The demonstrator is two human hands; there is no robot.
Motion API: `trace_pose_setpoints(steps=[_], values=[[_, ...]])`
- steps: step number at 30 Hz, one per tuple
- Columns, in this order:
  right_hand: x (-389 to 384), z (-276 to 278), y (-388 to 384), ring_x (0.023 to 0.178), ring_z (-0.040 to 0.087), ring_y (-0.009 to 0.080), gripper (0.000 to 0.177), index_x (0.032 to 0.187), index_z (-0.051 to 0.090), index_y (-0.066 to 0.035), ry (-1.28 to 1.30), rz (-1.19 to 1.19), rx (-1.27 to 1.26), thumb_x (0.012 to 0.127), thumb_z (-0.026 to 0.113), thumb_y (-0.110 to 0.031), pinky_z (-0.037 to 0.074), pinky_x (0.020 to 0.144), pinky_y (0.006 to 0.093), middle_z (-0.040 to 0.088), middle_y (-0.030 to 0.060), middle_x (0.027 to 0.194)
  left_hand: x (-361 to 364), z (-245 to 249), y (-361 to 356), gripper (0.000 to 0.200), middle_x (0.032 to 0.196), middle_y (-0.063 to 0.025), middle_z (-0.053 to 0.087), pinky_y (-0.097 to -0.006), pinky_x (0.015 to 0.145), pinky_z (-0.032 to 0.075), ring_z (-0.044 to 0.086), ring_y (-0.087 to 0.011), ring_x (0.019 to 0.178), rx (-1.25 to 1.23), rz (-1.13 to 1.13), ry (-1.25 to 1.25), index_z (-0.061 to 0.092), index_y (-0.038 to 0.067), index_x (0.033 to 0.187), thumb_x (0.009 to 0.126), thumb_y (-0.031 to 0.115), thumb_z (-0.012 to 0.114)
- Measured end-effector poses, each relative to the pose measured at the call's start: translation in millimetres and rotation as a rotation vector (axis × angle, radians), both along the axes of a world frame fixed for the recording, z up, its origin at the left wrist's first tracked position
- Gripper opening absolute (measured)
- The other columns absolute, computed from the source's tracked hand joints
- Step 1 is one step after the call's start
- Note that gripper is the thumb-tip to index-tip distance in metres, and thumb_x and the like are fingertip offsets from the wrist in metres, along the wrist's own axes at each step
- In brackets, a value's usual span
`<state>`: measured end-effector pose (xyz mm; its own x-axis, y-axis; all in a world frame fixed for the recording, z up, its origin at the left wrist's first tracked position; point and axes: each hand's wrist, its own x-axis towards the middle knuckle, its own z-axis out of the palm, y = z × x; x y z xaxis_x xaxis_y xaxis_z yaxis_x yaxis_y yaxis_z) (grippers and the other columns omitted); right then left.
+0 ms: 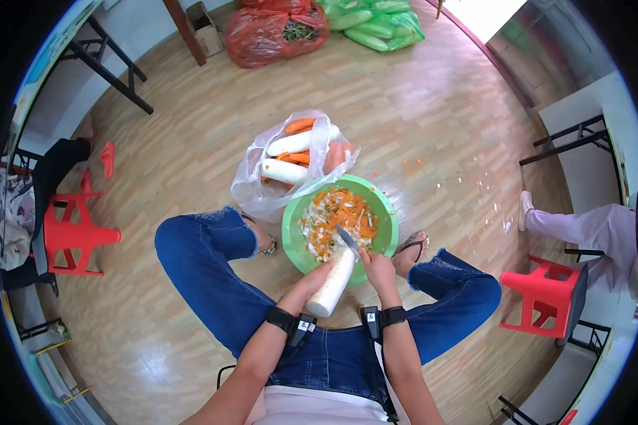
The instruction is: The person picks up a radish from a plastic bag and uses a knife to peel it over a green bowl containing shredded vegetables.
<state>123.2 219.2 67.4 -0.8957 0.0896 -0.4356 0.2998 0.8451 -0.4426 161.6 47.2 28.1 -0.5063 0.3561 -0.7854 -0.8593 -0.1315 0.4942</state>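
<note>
My left hand (315, 277) is wrapped round a thick white radish (335, 285), tilted with its upper end over a green basin (288, 241). My right hand (378, 268) grips a knife (347, 237), whose blade lies at the radish's upper end and points into the basin. Chopped orange and white vegetable pieces (345, 210) fill the bottom of the basin, which stands on the floor between my feet. Just beyond it, a clear plastic bag (252, 185) holds whole carrots (300, 126) and white radishes (285, 171).
Red bags (276, 42) and green bags (383, 28) of vegetables lie at the far side. Red stools (78, 234) stand left and right, with seated people (588, 230) nearby. Small scraps (439, 185) are scattered on the floor right of the plastic bag.
</note>
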Motion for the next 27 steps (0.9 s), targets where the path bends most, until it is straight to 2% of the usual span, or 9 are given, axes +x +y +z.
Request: trace_pose_setpoints(steps=[5, 12, 15, 17, 18, 21, 24, 27], values=[[10.6, 18.0, -10.3, 0.064, 0.057, 0.0353, 0.047, 0.071, 0.062, -0.005, -0.052, 0.137, -0.101, 0.083, 0.042, -0.045, 0.044, 0.059, 0.0418, 0.057, 0.0191, 0.065, -2.5, -3.7, -3.5, 0.040, 0.081, -0.0085, 0.057, -0.0285, 0.049, 0.044, 0.054, -0.0153, 0.057, 0.007, 0.017, 0.022, 0.042, 0.001, 0.112, 0.089, 0.032, 0.030], [-5.1, -0.3, -5.8, 0.064, 0.057, 0.0347, 0.046, 0.071, 0.061, -0.004, 0.011, 0.049, 0.016, 0.082, 0.043, -0.045, 0.044, 0.058, 0.0419, 0.057, 0.0185, 0.065, -4.6, 13.3, -2.3, 0.038, 0.083, -0.0094, 0.058, -0.0291, 0.048, 0.044, 0.055, -0.0160, 0.057, -0.039, -0.033, 0.035, 0.045, 0.002, 0.108, 0.089, 0.032, 0.033], [1.4, 12.1, -9.3, 0.063, 0.057, 0.0350, 0.046, 0.071, 0.061, -0.004, -0.019, 0.038, -0.051, 0.082, 0.044, -0.045, 0.044, 0.058, 0.0419, 0.057, 0.0191, 0.064, -5.8, 16.3, -2.7, 0.039, 0.075, -0.0061, 0.059, -0.0287, 0.044, 0.045, 0.056, -0.0147, 0.053, 0.017, 0.066, -0.070, 0.049, 0.007, 0.103, 0.089, 0.040, 0.034], [8.2, 30.3, -15.8, 0.063, 0.056, 0.0354, 0.045, 0.071, 0.061, -0.004, -0.071, 0.117, -0.100, 0.082, 0.044, -0.045, 0.043, 0.056, 0.0421, 0.057, 0.0196, 0.064, -9.9, 14.7, -5.3, 0.043, 0.082, -0.0059, 0.060, -0.0294, 0.050, 0.048, 0.059, -0.0153, 0.060, 0.122, 0.189, -0.152, 0.048, 0.006, 0.107, 0.089, 0.042, 0.032], [10.7, 28.8, -16.4, 0.063, 0.056, 0.0354, 0.045, 0.071, 0.061, -0.004, -0.072, 0.113, -0.096, 0.082, 0.044, -0.045, 0.043, 0.056, 0.0421, 0.057, 0.0196, 0.064, -9.7, 14.4, -6.4, 0.043, 0.082, -0.0059, 0.060, -0.0294, 0.050, 0.048, 0.059, -0.0153, 0.060, 0.126, 0.185, -0.154, 0.048, 0.006, 0.107, 0.089, 0.042, 0.032], [6.2, 12.4, -12.9, 0.061, 0.056, 0.0356, 0.047, 0.068, 0.060, -0.003, 0.010, 0.060, -0.125, 0.082, 0.044, -0.045, 0.042, 0.055, 0.0425, 0.056, 0.0196, 0.062, -10.2, 13.5, -8.4, 0.042, 0.083, -0.0047, 0.061, -0.0294, 0.052, 0.051, 0.061, -0.0145, 0.064, 0.337, 0.278, -0.136, 0.050, 0.007, 0.107, 0.089, 0.042, 0.033], [-10.9, 0.4, -1.2, 0.064, 0.057, 0.0356, 0.049, 0.071, 0.061, -0.004, 0.030, 0.010, -0.040, 0.082, 0.042, -0.048, 0.044, 0.058, 0.0432, 0.058, 0.0203, 0.066, -6.1, 2.6, -6.7, 0.041, 0.084, -0.0047, 0.061, -0.0294, 0.052, 0.051, 0.061, -0.0145, 0.065, 0.365, 0.265, -0.183, 0.049, 0.008, 0.109, 0.089, 0.041, 0.034], [-13.4, 9.2, 1.2, 0.057, 0.055, 0.0339, 0.050, 0.064, 0.057, -0.001, 0.055, 0.010, -0.079, 0.083, 0.044, -0.045, 0.041, 0.052, 0.0417, 0.054, 0.0196, 0.059, -6.9, -0.7, -5.2, 0.045, 0.085, -0.0053, 0.062, -0.0297, 0.053, 0.051, 0.062, -0.0148, 0.065, 0.370, 0.342, -0.161, 0.048, 0.008, 0.112, 0.088, 0.043, 0.036]])
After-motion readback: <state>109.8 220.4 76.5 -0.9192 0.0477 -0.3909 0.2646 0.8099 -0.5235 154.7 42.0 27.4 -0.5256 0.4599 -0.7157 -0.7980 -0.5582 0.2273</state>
